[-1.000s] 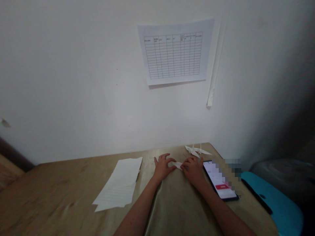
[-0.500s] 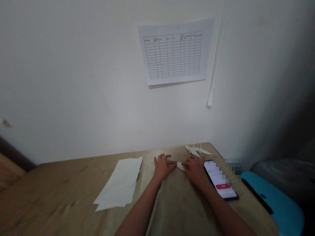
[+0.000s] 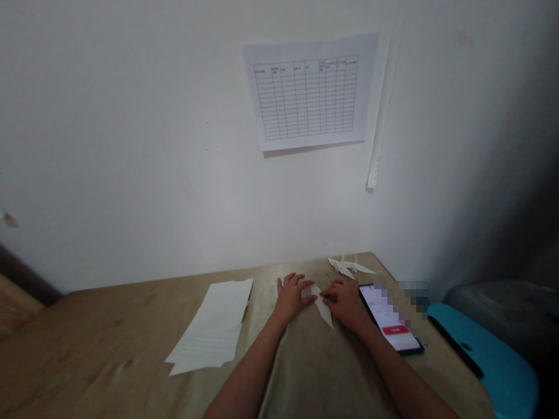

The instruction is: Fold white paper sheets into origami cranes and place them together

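Note:
Both my hands rest on a tan table near the wall. Between them lies a small folded white paper piece, long and pointed, its tip toward me. My left hand presses its fingertips on the paper's upper left edge. The fingers of my right hand are curled onto the paper's right side and pinch it. A few folded white paper shapes sit at the far edge of the table behind my right hand.
A stack of lined white sheets lies left of my hands. A lit phone lies right of my right hand. Beyond the table's right corner is a blue seat. A printed table sheet hangs on the wall.
The folded paper between my hands has opened out or turned, now showing a longer pointed flap toward me. Both hands shifted slightly along it.

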`<state>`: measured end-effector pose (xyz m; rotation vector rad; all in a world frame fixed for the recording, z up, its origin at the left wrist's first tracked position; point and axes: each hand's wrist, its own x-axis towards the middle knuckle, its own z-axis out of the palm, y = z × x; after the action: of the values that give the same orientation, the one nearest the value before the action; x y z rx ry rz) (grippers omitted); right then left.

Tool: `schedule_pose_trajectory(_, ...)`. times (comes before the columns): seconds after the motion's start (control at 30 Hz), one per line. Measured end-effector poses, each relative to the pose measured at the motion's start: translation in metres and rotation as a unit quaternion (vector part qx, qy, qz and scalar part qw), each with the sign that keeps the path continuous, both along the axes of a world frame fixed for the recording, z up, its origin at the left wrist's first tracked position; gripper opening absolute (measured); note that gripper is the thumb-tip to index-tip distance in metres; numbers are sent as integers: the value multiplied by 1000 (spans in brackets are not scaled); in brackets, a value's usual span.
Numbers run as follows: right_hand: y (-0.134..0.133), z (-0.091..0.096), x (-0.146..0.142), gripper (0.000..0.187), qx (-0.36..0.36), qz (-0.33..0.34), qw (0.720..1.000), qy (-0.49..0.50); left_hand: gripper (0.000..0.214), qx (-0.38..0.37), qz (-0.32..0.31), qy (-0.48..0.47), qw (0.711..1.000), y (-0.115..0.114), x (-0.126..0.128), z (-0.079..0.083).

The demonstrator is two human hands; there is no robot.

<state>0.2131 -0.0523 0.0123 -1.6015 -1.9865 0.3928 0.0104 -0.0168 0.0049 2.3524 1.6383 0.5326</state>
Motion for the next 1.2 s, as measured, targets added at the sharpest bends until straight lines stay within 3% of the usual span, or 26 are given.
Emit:
schedule_pose_trajectory(0.23, 1, -2, -2, 18, -4, 1, 1000, 16, 20, -5, -12, -26, 1000, 2, -2, -1)
schedule_pose_trajectory(0.43, 6, -11, -4, 12, -13, -7, 1000, 1, 32, -24, 4, -15, 1000, -3, 1, 3)
schedule_pose_trajectory(0.63, 6, -8, -6, 11, -7, -14, 998, -63, 38, -49, 0, 7, 999, -3, 3, 7)
schedule_pose_trajectory(0.8, 5, -7, -7, 12, 16, 2, 998, -58, 37, -51, -1, 7, 999, -3, 4, 5)
schedule_pose_trajectory(1.03, 5, -9, -2, 21, 55, 62, 996, -22, 29, -18, -46, -19, 999, -2, -1, -1)
schedule_pose_trajectory(1.2, 3, -11, 1, 34, 28, 84, 996, -5, 19, -31, -61, -52, 996, 0, -5, 0)
